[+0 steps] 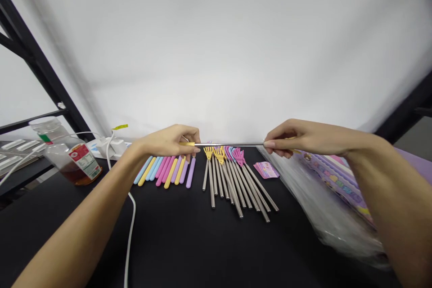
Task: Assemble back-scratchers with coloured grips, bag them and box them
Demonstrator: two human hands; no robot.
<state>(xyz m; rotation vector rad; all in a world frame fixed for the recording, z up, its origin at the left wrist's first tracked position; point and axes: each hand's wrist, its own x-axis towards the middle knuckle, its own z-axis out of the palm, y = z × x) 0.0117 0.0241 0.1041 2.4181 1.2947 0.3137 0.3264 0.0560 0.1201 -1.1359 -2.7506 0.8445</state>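
Observation:
A telescopic back scratcher (pixel 232 145) is stretched level between my hands, its thin metal rod drawn out long. My left hand (pixel 172 141) pinches the yellow handle end, while my right hand (pixel 290 138) closes around the other end, where a bit of yellow shows past the fingers. Below the rod, several metal scratcher rods (pixel 232 184) with hand-shaped heads in yellow, pink, blue and purple (pixel 239 156) lie fanned out on the black table (pixel 175 234). Under and left of my left hand, several loose handles (pixel 165 171) in blue, yellow, pink and purple lie side by side.
A small stack of pink cards (pixel 266 169) lies right of the rods. Clear plastic bags (pixel 320 207) with purple printed packaging (pixel 337 180) cover the right side. At left are a jar with brown liquid (pixel 67 157), a white power strip (pixel 114 147) and a white cable (pixel 131 216).

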